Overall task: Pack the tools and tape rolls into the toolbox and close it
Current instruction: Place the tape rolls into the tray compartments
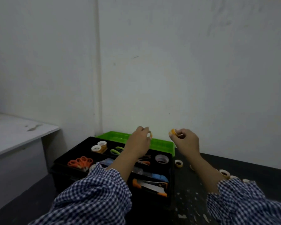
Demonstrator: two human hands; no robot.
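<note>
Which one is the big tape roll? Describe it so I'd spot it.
Find the open black toolbox with the green lid. At its right edge lies a white tape roll, flat, clearly wider than the small roll just outside on the table.

Both forearms reached forward and up, well apart. The left grip [140, 138] pinched a small tape roll [150, 134] at its fingertips, fingers curled; the right grip [186, 138], knuckles up, pinched an orange tape roll [172, 132] likewise.
</note>
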